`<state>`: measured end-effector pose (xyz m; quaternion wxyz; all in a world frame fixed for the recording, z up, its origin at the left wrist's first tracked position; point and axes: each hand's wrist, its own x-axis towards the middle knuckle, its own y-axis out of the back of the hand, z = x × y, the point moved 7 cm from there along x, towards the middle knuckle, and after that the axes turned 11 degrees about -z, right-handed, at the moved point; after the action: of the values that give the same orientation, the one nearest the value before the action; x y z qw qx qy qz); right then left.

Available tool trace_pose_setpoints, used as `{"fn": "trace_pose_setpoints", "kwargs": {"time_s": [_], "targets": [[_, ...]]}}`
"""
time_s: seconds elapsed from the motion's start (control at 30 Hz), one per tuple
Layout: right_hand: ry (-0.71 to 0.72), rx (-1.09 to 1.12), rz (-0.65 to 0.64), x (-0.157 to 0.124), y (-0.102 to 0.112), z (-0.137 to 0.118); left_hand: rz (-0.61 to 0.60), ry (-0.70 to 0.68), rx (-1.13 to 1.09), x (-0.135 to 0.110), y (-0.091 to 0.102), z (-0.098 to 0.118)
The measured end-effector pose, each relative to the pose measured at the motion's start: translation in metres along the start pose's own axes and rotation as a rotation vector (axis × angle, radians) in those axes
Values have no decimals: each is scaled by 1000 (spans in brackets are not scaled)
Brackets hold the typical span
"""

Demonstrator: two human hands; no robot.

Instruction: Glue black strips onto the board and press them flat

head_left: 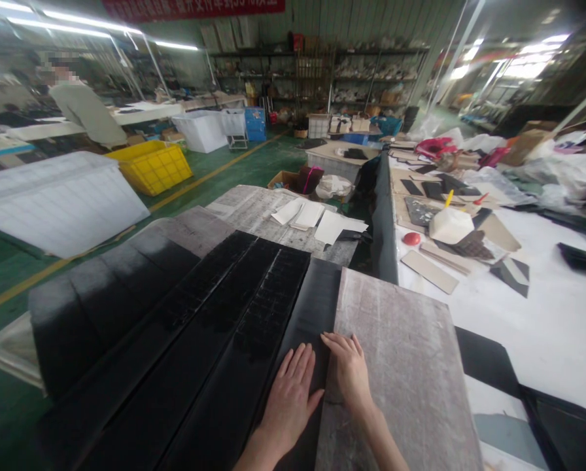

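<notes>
Long rows of overlapping black sheets [199, 327] cover the grey work board [401, 366] in front of me. My left hand [289, 399] lies flat and open on the rightmost black strip [312, 307], fingers stretched forward. My right hand [349, 369] rests just beside it at the edge where that strip meets the bare grey board, fingers together and pointing left onto the black edge. Neither hand lifts anything.
A white table [543, 314] on the right carries black and grey cut pieces, a white block [450, 226] and a red knob [411, 239]. White papers [317, 219] lie beyond the sheets. A yellow crate [150, 167], white bins and a person [84, 108] stand at left.
</notes>
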<state>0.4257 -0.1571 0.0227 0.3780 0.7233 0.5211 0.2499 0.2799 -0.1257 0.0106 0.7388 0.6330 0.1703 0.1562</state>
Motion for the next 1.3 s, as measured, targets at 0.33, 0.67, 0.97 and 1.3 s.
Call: {"fn": "trace_pose_setpoints", "kwargs": {"time_s": [0.33,0.67,0.97,1.3], "targets": [[33,-69,27,-13,2,3,36,-10,35,0,0,-1],[90,-238,-14,-11,-11,1,-21,10,-19,8,11,-1],[96,-225,2,-13,-14,6,-11,19,-26,27,14,-4],[90,-91,29,-12,-9,9,49,-3,-25,21,12,-4]]}}
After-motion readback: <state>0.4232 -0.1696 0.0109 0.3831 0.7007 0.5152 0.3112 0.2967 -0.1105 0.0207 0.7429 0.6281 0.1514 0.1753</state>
